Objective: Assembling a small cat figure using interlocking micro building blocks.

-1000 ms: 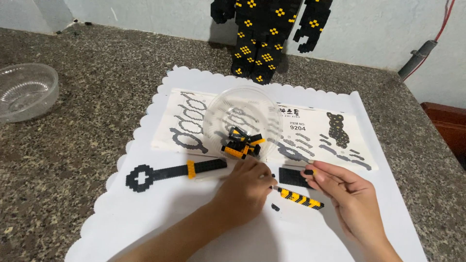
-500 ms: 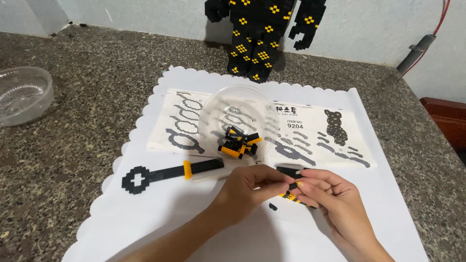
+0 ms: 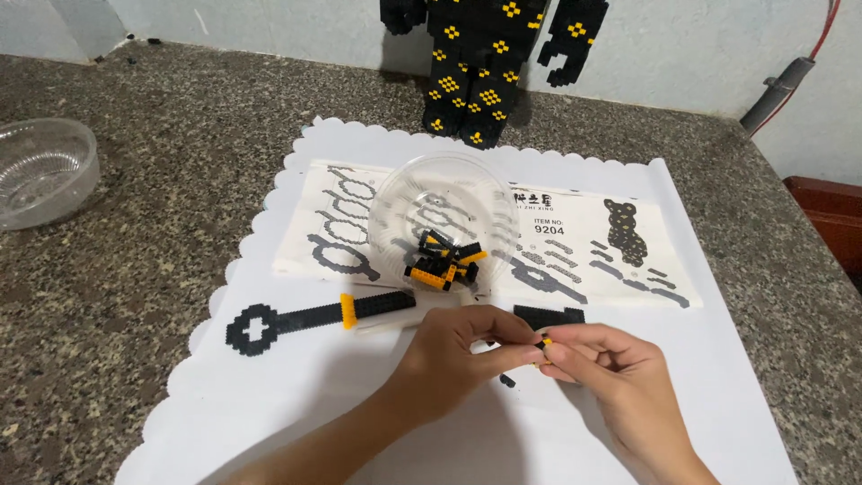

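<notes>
Black-and-yellow brick piece (image 3: 542, 342) pinched between both hands' fingertips.

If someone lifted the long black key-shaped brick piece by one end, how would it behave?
The key-shaped piece looks thin and built from many small bricks, so it would probably flex or snap at a joint. It seems light, and lying flat on the white paper, unlikely to roll.

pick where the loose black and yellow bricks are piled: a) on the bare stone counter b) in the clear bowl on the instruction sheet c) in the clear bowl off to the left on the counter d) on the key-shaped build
b: the loose bricks lie inside the clear bowl that sits on the instruction sheet, while the other bowl on the counter at left shows none.
</notes>
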